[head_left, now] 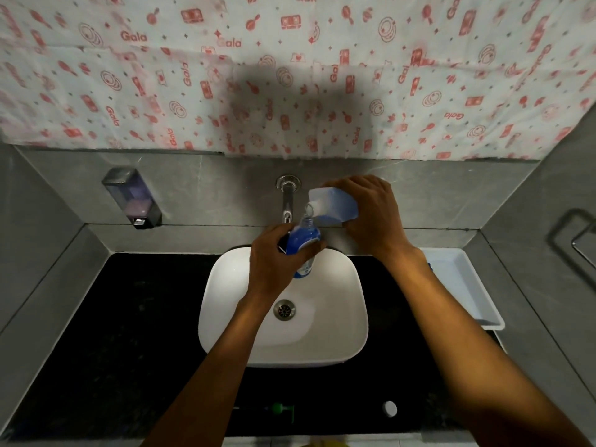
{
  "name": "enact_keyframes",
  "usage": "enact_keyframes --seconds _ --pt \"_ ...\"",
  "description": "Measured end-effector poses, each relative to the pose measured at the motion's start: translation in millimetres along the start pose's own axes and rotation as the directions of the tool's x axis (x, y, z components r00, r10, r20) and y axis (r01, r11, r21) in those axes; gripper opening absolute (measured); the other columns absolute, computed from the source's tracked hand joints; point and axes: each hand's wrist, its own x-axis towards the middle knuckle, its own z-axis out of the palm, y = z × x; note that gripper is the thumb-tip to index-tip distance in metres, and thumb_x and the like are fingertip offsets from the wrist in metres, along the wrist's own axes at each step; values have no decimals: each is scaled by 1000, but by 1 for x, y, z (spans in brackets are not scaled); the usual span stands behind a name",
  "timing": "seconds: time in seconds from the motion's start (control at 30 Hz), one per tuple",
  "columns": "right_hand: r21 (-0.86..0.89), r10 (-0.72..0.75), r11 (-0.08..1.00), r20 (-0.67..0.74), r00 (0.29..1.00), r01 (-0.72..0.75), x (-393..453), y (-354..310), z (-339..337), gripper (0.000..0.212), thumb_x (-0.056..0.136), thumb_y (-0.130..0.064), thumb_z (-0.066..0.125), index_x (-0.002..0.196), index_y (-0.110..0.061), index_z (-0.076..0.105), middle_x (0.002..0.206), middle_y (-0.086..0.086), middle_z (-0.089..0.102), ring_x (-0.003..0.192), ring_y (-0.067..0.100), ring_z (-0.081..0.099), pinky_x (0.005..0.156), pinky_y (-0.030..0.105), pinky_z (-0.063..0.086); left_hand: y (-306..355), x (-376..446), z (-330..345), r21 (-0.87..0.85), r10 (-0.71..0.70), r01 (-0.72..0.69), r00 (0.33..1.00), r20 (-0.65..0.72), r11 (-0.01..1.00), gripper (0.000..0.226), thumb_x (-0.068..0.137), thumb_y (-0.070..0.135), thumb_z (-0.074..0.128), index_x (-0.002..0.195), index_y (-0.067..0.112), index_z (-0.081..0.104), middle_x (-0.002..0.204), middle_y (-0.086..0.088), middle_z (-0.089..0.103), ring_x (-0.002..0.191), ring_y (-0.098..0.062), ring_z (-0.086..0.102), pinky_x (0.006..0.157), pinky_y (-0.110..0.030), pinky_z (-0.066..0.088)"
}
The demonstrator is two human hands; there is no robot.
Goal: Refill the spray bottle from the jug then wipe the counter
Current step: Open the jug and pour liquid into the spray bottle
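Observation:
My left hand (277, 256) grips a clear spray bottle (304, 240) filled with blue liquid, held over the white sink basin (342, 317) with its top off. My right hand (371, 217) holds a translucent jug (335, 204) of blue liquid, tipped leftward so its spout sits just above the bottle's open neck. The green-and-black spray head (283, 409) lies on the black counter (129, 317) near the front edge. A small white cap (389, 409) rests on the counter to the right of it.
A chrome tap (287, 201) juts from the grey wall behind the bottle. A soap dispenser (134, 198) hangs on the wall at left. A white tray (464, 285) sits right of the basin. A metal rail (574, 233) is on the right wall.

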Motion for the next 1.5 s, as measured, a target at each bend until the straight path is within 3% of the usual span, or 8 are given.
enact_keyframes --seconds 0.13,0.3,0.43,0.53,0.73,0.9,1.13,1.5 --pt "8 -23 1000 -35 999 23 -1 0 -1 56 78 -22 93 129 -21 70 126 8 73 118 33 65 102 38 41 0 1 0 13 2 -2 1000 -2 1000 44 79 44 89 109 18 71 96 11 72 80 -1 67 77 -7 54" --pt "8 -56 998 -81 995 57 0 -2 -4 56 77 -27 92 128 -19 71 124 9 74 116 36 65 100 39 40 0 3 0 36 8 -7 1000 -16 999 44 78 43 89 108 15 71 98 -2 78 80 -10 68 79 -13 54" --pt "24 -72 997 -90 993 74 1 -3 -5 51 81 -36 86 127 -18 72 124 10 74 117 36 64 101 42 42 0 3 0 43 -4 4 1000 -8 999 44 79 42 89 108 14 71 97 -1 77 78 -5 66 78 -6 52" --pt "25 -65 997 -79 995 67 2 -2 -4 52 80 -30 89 128 -18 72 126 11 74 118 37 64 102 43 42 -1 3 0 40 1 -1 1000 -7 999 43 78 41 90 108 16 71 94 8 72 77 3 64 77 -2 52" --pt "-2 -79 997 -75 994 79 4 -1 -3 56 77 -12 89 129 -17 71 127 11 73 120 38 63 104 47 43 1 4 -1 33 15 -15 1000 -7 999 42 79 42 89 107 16 71 93 11 70 77 -4 65 78 -14 55" --pt "-5 -101 995 -94 990 101 5 0 -4 56 75 -9 91 127 -16 71 126 12 73 119 39 63 104 53 48 0 5 -1 21 13 -13 1000 -1 1000 42 80 40 90 108 15 72 94 6 74 79 -9 69 78 -12 55" --pt "-10 -104 995 -98 990 103 6 -1 -4 57 74 -4 90 127 -15 70 125 14 73 118 41 64 103 60 49 0 7 -2 0 17 -17 1000 2 1000 42 80 39 89 108 12 72 94 9 72 79 -4 68 77 -6 53" --pt "-39 -90 995 -85 992 87 4 -6 -10 57 79 -20 93 131 -23 70 129 7 72 122 34 62 106 54 48 5 3 -3 -12 28 -28 1000 -8 1000 43 79 40 90 108 13 72 95 2 77 81 -12 71 75 -15 58"
